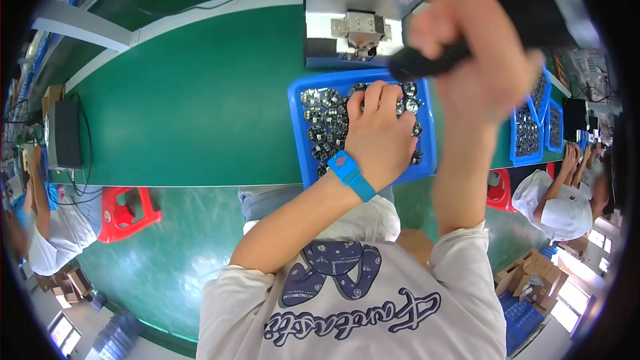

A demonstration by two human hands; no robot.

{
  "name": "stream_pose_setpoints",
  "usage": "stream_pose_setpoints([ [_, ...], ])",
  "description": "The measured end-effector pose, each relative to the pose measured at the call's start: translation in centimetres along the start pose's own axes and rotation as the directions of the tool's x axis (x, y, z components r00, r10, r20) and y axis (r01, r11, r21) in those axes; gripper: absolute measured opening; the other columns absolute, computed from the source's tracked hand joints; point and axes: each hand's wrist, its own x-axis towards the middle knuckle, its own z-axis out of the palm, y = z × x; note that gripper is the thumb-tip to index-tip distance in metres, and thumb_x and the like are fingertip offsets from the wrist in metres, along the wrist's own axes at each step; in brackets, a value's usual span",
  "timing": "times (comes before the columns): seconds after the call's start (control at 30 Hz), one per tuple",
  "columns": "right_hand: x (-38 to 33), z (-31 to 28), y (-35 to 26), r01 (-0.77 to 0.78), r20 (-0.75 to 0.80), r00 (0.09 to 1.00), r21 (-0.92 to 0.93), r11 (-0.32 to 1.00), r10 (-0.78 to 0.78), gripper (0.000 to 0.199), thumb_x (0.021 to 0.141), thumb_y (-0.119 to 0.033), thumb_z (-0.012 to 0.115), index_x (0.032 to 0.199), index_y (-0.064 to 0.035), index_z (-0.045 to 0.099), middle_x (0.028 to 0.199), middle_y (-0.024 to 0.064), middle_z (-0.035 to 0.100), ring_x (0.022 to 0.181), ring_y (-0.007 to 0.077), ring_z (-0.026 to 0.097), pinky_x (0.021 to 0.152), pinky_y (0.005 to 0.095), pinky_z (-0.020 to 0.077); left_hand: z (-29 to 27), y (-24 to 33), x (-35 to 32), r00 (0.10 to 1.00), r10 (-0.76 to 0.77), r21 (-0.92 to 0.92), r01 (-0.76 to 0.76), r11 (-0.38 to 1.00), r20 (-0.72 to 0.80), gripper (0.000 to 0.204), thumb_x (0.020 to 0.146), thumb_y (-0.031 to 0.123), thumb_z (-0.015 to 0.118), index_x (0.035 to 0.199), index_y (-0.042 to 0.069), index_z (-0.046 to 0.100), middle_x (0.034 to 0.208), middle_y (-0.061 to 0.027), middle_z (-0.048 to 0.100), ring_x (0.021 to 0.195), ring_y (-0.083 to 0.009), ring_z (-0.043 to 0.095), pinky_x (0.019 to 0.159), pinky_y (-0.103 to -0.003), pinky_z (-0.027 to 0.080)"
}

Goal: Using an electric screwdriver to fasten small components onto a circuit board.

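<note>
Round dark parts (327, 117) filled the blue tray (297, 103), which lay on the green table (193, 113) just in front of the grey machine (357, 13). I saw my left hand (380, 137) resting palm-down inside that tray, fingers curled loosely over the parts, a blue wristband (350, 175) on the wrist. My right hand (480, 47) was raised above the tray's right edge, fist wrapped tight around a black handheld tool (507, 17), blurred.

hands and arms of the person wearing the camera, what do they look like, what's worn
Both forearms are bare, coming out of short white sleeves. The left hand has a bright blue wristband with a small pinkish mark. The right hand wears no glove or band.
</note>
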Motion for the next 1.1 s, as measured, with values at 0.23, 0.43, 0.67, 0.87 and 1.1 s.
stream_pose_setpoints([
  [0.23, -4.8, -5.3, -1.3, -0.018, -0.146, 0.989, -0.114, 0.993, 0.002, 0.035, 0.092, -0.002, 0.053, 0.125, 0.0076, 0.050, 0.070, 0.0110, 0.051, 0.055, 0.0211, 0.052, 0.059, 0.0394, 0.0480, -0.4, 0.3, 0.1, 0.998, -0.032, 0.018, 0.031, 0.999, 0.047, 0.030, 0.064, 0.021, 0.089, 0.090, 0.014, 0.077, 0.122, -0.0067, 0.058, 0.127, -0.0328, 0.050, 0.105, -0.052, 0.035],
  [0.43, -6.5, -5.7, 0.2, -0.030, -0.267, 0.964, -0.116, 0.993, -0.002, 0.028, 0.088, 0.005, 0.056, 0.116, 0.0085, 0.053, 0.066, 0.0128, 0.053, 0.048, 0.0213, 0.052, 0.052, 0.0369, 0.0489, -0.5, 0.4, 0.3, 0.996, -0.050, 0.030, 0.048, 0.998, 0.076, 0.029, 0.065, 0.021, 0.088, 0.091, 0.011, 0.080, 0.122, -0.0084, 0.056, 0.128, -0.0309, 0.048, 0.107, -0.050, 0.034],
  [0.67, -7.1, -6.2, 1.5, -0.020, -0.290, 0.957, 0.031, 0.999, 0.028, 0.028, 0.087, 0.006, 0.056, 0.115, 0.0090, 0.054, 0.064, 0.0130, 0.054, 0.047, 0.0211, 0.052, 0.051, 0.0360, 0.0480, -0.8, 0.6, 0.5, 0.991, -0.062, 0.044, 0.057, 0.997, 0.117, 0.031, 0.064, 0.019, 0.089, 0.093, 0.013, 0.081, 0.122, -0.0081, 0.056, 0.127, -0.0316, 0.048, 0.107, -0.050, 0.034],
  [0.87, -7.3, -6.5, 2.1, 0.035, -0.274, 0.962, 0.109, 0.993, -0.004, 0.028, 0.086, 0.008, 0.057, 0.114, 0.0093, 0.054, 0.064, 0.0128, 0.055, 0.048, 0.0205, 0.052, 0.051, 0.0356, 0.0475, -0.9, 0.7, 0.5, 0.989, -0.060, 0.059, 0.053, 0.997, 0.132, 0.032, 0.064, 0.019, 0.089, 0.095, 0.013, 0.081, 0.123, -0.0082, 0.056, 0.127, -0.0321, 0.048, 0.107, -0.051, 0.034],
  [1.1, -7.4, -5.9, 2.2, -0.010, -0.307, 0.952, -0.007, 1.000, 0.007, 0.024, 0.087, 0.008, 0.061, 0.110, 0.0084, 0.056, 0.066, 0.0105, 0.057, 0.049, 0.0193, 0.056, 0.051, 0.0327, 0.0476, -0.9, 0.6, 0.5, 0.990, -0.055, 0.068, 0.046, 0.997, 0.131, 0.032, 0.065, 0.018, 0.089, 0.095, 0.012, 0.081, 0.123, -0.0095, 0.057, 0.127, -0.0335, 0.049, 0.106, -0.051, 0.034],
])
